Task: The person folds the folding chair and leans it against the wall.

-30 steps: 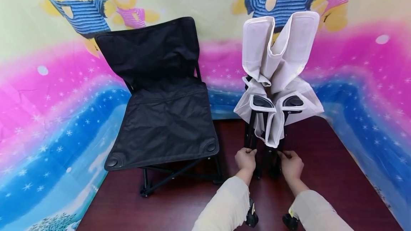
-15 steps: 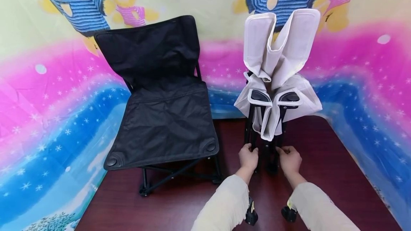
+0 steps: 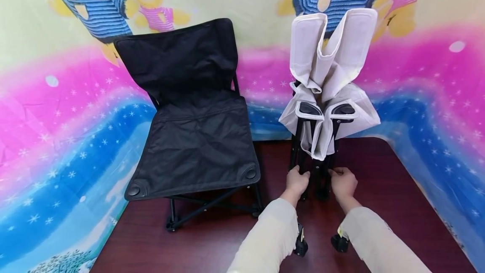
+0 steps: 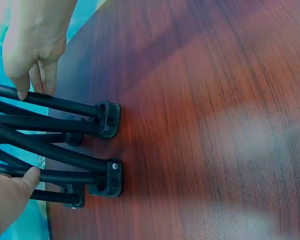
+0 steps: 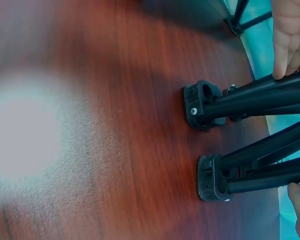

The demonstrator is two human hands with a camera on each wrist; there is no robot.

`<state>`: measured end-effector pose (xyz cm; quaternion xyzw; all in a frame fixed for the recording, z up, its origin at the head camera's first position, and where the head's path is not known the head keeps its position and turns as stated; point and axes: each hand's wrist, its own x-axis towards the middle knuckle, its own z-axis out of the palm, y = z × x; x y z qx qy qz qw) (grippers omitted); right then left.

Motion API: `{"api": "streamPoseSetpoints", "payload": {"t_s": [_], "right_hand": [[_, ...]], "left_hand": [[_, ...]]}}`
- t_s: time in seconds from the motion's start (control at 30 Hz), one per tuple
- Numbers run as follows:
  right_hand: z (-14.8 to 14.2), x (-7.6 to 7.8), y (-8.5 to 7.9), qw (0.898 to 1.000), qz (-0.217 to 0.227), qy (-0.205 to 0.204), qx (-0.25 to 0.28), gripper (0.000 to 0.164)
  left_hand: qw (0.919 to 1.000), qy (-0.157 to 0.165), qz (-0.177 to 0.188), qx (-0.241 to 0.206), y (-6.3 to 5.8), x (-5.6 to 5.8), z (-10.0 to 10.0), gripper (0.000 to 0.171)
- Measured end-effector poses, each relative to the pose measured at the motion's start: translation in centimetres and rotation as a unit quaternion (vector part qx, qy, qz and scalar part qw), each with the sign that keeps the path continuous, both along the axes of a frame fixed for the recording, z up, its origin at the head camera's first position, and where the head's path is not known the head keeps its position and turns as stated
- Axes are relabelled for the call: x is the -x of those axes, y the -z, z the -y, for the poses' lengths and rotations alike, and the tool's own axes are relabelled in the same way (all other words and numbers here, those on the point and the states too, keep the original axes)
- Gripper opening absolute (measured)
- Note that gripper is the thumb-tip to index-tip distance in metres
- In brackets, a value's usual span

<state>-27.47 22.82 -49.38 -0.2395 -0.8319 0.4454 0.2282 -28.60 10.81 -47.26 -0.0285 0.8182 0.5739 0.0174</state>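
Both hands (image 4: 10, 200) (image 4: 35, 55) hold black tubes (image 4: 55, 148) with black feet (image 4: 115, 179) near reddish wood (image 4: 190, 125).

A staged set draped in bear-print cloth (image 3: 428, 70).

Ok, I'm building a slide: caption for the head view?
Both hands pinch the black legs of a folded white chair, beside an opened black chair.

On the left of the dark reddish wood bench (image 3: 182, 247) stands an unfolded black fabric chair (image 3: 195, 144), metal legs (image 3: 214, 202) beneath its seat. Behind it hangs a cloth backdrop (image 3: 261, 64) printed with yellow bears (image 3: 96, 16) in striped tops and white snowflakes (image 3: 83, 155).
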Motion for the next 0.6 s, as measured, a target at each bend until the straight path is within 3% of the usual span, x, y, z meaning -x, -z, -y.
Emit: {"api": "streamPoseSetpoints", "payload": {"t_s": [0.17, 0.2, 0.27, 0.3, 0.33, 0.43, 0.5, 0.53, 0.6], "right_hand": [[0.3, 0.4, -0.1, 1.0, -0.005, 0.024, 0.014, 0.022], [0.3, 0.5, -0.1, 1.0, -0.006, 0.025, 0.018, 0.022], [0.3, 0.6, -0.2, 0.999, -0.009, 0.023, 0.031, 0.021], [0.3, 0.6, -0.2, 0.999, -0.01, 0.02, 0.037, 0.021], [0.3, 0.6, -0.3, 0.999, -0.007, 0.016, 0.041, 0.022], [0.3, 0.5, -0.6, 0.999, 0.0, -0.002, 0.055, 0.026], [0.3, 0.4, -0.8, 0.998, 0.009, -0.016, 0.063, 0.029], [0.3, 0.3, -0.9, 0.998, 0.015, -0.021, 0.065, 0.03], [0.2, 0.3, -1.0, 0.996, 0.02, -0.032, 0.079, 0.031]], "left_hand": [[0.9995, -0.002, 0.02, -0.026, 0.2, 0.5, -0.1, 0.045], [0.9994, 0.001, 0.021, -0.028, 0.8, 0.9, -0.2, 0.046], [0.9993, 0.011, 0.0, -0.035, 3.6, 2.3, -0.4, 0.049], [0.9993, 0.013, -0.017, -0.03, 5.8, 3.4, -0.8, 0.051], [0.9992, 0.019, -0.016, -0.03, 5.9, 3.6, -0.8, 0.051], [0.9987, 0.028, -0.01, -0.042, 5.4, 3.4, -0.5, 0.051], [0.9983, 0.029, 0.021, -0.045, 2.7, 2.3, 0.0, 0.049], [0.9973, 0.032, 0.04, -0.053, 0.8, 1.3, 0.4, 0.049], [0.9973, 0.035, 0.036, -0.054, 0.7, 1.3, 0.3, 0.049]]}}
